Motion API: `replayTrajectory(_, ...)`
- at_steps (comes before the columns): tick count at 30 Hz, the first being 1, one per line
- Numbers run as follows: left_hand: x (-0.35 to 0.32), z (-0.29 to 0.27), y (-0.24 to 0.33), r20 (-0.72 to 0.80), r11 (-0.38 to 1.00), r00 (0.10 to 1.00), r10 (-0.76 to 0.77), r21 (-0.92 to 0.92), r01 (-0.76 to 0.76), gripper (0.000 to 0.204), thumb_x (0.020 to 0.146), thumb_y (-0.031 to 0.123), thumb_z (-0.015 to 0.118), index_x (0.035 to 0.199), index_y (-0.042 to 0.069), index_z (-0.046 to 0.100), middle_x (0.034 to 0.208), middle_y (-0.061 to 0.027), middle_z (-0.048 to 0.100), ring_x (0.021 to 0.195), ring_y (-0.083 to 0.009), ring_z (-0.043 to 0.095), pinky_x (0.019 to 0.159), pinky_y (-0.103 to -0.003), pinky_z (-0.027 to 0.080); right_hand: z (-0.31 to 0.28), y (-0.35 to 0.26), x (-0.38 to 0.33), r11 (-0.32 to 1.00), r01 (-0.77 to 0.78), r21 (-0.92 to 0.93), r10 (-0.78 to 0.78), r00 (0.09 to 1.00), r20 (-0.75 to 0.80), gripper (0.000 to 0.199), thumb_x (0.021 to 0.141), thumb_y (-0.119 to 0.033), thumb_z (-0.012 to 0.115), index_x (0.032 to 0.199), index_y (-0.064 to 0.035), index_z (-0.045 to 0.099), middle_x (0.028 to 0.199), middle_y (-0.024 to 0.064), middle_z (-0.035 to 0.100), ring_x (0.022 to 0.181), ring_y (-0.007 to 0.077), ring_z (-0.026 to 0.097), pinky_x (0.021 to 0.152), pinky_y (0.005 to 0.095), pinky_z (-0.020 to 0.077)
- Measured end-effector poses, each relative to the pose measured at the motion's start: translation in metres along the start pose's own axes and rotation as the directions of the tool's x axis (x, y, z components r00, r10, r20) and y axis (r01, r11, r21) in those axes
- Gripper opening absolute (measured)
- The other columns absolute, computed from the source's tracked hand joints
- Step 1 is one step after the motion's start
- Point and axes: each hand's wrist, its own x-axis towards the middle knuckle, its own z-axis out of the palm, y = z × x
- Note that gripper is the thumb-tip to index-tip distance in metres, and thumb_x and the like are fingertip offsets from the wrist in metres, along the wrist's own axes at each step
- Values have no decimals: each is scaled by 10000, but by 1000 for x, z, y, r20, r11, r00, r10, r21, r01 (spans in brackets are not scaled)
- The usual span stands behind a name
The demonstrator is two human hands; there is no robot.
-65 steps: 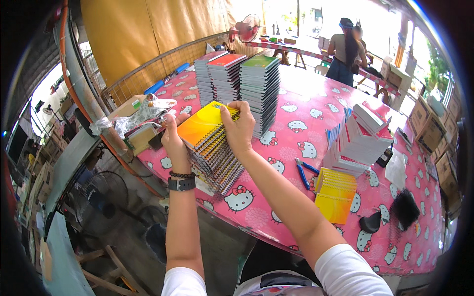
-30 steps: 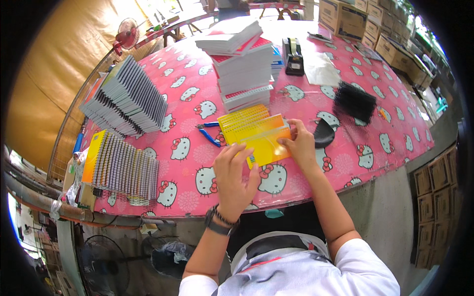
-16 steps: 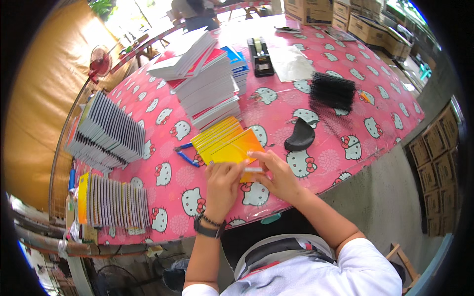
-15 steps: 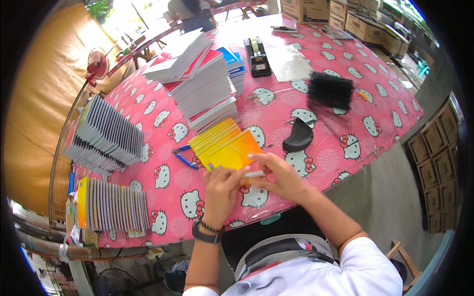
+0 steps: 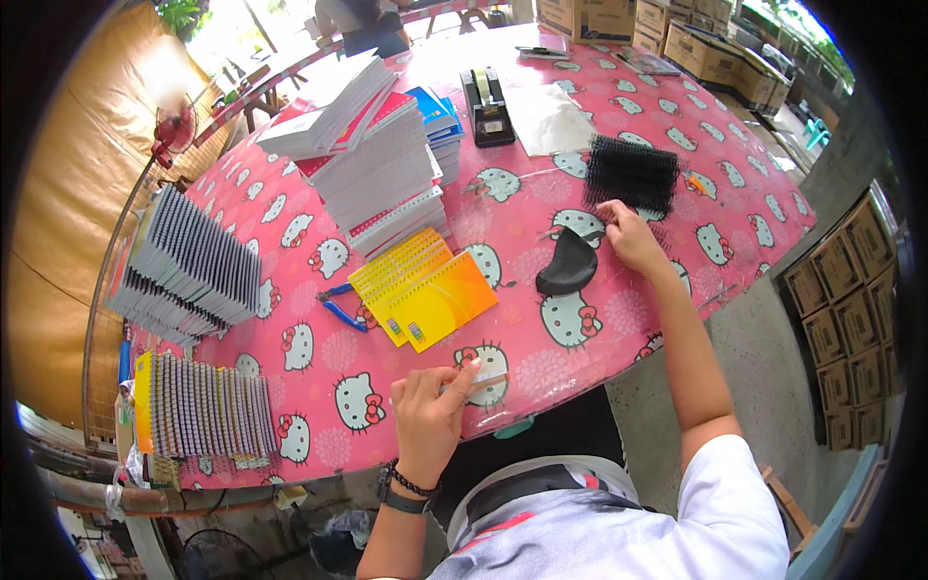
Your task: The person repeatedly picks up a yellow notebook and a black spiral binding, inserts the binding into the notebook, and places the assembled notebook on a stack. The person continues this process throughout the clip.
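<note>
Black coils under right hand, grip open — left hand seemingly pinches thin strip.

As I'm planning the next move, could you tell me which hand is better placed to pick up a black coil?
Right: the right hand already touches the coils; the left hand is near the table's front edge.

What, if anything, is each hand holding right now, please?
The left hand pinches a thin white strip near its end; the right hand reaches the black binding coils, grip unclear.
</note>
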Motion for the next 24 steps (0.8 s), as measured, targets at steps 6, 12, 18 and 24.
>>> replayTrajectory(6,0,0,0,2,998,1000,-13,-57,13,327,751,88,676,1067,171,698,826,5,586,780,-179,550,696,-338,362,-12,-2,12,981,-196,16,196,980,-24,292,912,-144,515,1181,-42,568,898,134,638,794,278,625,716,388,499)
replayTrajectory(12,0,7,4,-64,995,997,-36,-93,30,294,747,68,680,1031,140,702,860,-11,602,807,-203,554,725,-348,383,-10,-53,-23,957,220,-190,-264,930,-256,242,899,-106,542,1125,-50,607,950,170,625,887,337,627,744,396,507)
replayTrajectory(18,0,12,7,-116,993,992,-49,-110,36,266,750,92,719,1014,124,712,830,-14,602,788,-194,535,696,-340,372,54,-128,-123,932,343,118,-352,933,76,418,826,-4,546,1238,-70,526,999,183,600,877,354,618,716,410,511)
replayTrajectory(24,-3,10,9,-127,996,991,-47,-82,37,266,736,124,732,1001,140,714,829,6,611,785,-188,545,706,-335,373,94,-162,-144,966,232,112,-242,967,83,323,878,-7,543,1198,-42,574,929,165,602,833,294,625,709,336,498)
